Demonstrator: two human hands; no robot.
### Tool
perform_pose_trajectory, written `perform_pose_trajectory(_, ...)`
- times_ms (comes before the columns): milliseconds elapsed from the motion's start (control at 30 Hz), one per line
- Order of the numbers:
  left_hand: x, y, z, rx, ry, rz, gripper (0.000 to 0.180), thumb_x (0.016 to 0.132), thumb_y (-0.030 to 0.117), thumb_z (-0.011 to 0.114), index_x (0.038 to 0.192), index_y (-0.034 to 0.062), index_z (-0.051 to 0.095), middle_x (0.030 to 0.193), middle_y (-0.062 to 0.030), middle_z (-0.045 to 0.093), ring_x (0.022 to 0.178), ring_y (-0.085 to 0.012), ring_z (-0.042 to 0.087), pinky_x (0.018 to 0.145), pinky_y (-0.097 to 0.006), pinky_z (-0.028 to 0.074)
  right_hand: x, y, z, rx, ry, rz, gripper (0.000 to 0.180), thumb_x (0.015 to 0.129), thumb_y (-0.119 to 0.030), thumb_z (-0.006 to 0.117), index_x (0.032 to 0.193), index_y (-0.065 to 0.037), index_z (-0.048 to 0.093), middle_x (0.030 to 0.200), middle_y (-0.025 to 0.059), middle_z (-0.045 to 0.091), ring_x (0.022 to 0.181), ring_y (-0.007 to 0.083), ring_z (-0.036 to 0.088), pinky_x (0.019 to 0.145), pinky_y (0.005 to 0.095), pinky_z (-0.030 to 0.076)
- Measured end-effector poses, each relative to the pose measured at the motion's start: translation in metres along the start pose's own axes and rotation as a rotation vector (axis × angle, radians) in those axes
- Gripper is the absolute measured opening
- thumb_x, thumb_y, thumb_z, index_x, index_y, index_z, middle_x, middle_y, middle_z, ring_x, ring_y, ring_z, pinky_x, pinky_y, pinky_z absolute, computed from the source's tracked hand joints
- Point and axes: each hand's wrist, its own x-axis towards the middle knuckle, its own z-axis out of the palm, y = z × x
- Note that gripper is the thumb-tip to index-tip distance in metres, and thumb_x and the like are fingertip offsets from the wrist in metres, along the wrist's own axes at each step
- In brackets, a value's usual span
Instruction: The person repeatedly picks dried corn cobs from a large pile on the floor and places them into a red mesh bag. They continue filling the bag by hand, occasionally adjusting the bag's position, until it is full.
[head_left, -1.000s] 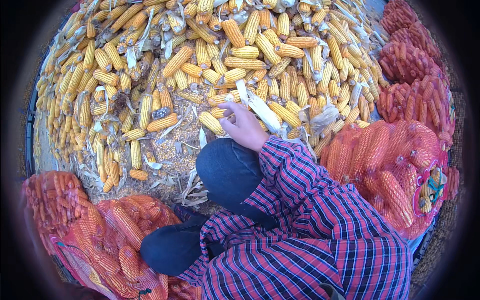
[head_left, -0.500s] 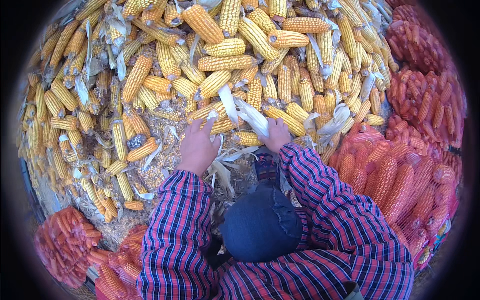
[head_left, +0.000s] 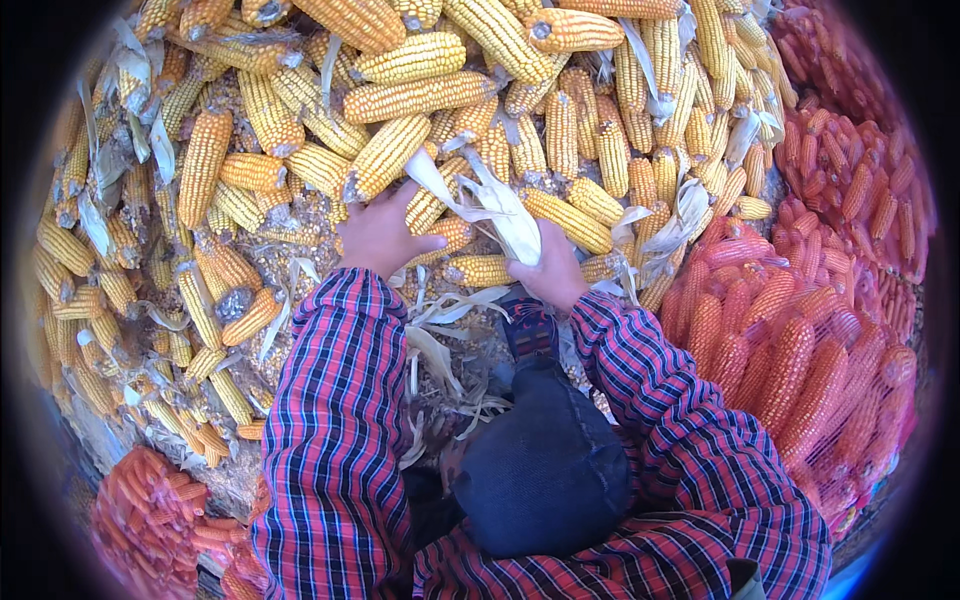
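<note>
Jutting up between the plaid sleeves [head_left: 335,420] is a knee in dark blue cloth [head_left: 545,460], nearest of all, with a patterned shoe [head_left: 530,335] just beyond it and dry husk leaves [head_left: 435,355] strewn beside it. Past these, the right hand [head_left: 550,265] grasps the lower end of a pale husk [head_left: 515,225], thumb along its near side; the husk slants up and left over the front edge of the cobs, and whether it wraps a cob I cannot tell. The left hand [head_left: 378,238] is spread, its thumb well apart from the fingers and nothing seen clasped in it, its fingertips by the lower end of a yellow cob [head_left: 388,158]. Half a second ago this hand lay lower, over the loose kernels, and the right one only met the husk's edge; now the left has come in among the cobs and the right has a fuller hold. That, I judge, makes the husk the piece under control while the left hand stays free. Farther off, the heap of bare cobs [head_left: 420,95] rises toward the top edge, and filled red net sacks [head_left: 790,350] line the right side.
</note>
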Motion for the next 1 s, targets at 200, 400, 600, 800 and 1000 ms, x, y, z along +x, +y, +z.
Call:
perform_pose_trajectory(200,-0.003,-0.037,0.000,-0.303,-0.156,0.027,0.084,0.073,0.050,0.078,0.143,0.0140,0.048,0.144,-0.0268,0.042,0.134,-0.0423,0.043,0.114,-0.048,0.032,-0.027,0.017,0.002,0.069,-0.252,-0.256,0.069,0.075,-0.040,0.078,0.127,0.000,0.055,0.138,0.0213,0.046,0.126,0.0324,0.046,0.105,0.0441,0.038)
perform_pose_trajectory(400,-0.021,-0.047,0.001,-0.405,-0.369,0.008,0.090,0.070,0.052,0.080,0.143,0.0106,0.050,0.147,-0.0302,0.028,0.139,-0.0457,0.032,0.115,-0.045,0.029,-0.008,-0.004,0.015,-0.525,-0.361,-0.609,0.062,0.054,-0.051,0.080,0.105,-0.016,0.072,0.138,0.0283,0.041,0.127,0.0451,0.036,0.105,0.0537,0.031)
perform_pose_trajectory(600,-0.031,-0.053,0.010,-0.471,-0.309,-0.091,0.094,0.064,0.055,0.079,0.141,0.0095,0.052,0.144,-0.0283,0.034,0.137,-0.0417,0.037,0.113,-0.043,0.032,-0.020,0.000,0.002,-0.278,-0.528,-0.500,0.064,0.060,-0.043,0.080,0.115,-0.013,0.064,0.132,0.0218,0.047,0.123,0.0374,0.042,0.103,0.0493,0.034)
perform_pose_trajectory(800,-0.045,-0.047,0.020,-1.075,-0.308,-0.275,0.097,0.068,0.052,0.077,0.145,0.0025,0.045,0.150,-0.0250,0.036,0.141,-0.0349,0.034,0.114,-0.042,0.029,-0.056,0.018,0.017,0.862,-0.589,0.002,0.070,0.073,-0.027,0.080,0.133,-0.007,0.049,0.132,0.0117,0.053,0.122,0.0251,0.049,0.104,0.0416,0.039)
perform_pose_trajectory(1000,-0.048,-0.016,0.037,-1.250,-0.399,-0.182,0.098,0.070,0.051,0.076,0.147,0.0004,0.042,0.149,-0.0265,0.039,0.141,-0.0348,0.036,0.115,-0.039,0.028,-0.024,0.014,0.060,1.246,-0.261,0.162,0.074,0.083,-0.031,0.077,0.141,-0.004,0.041,0.129,0.0097,0.057,0.120,0.0216,0.055,0.104,0.0407,0.044)
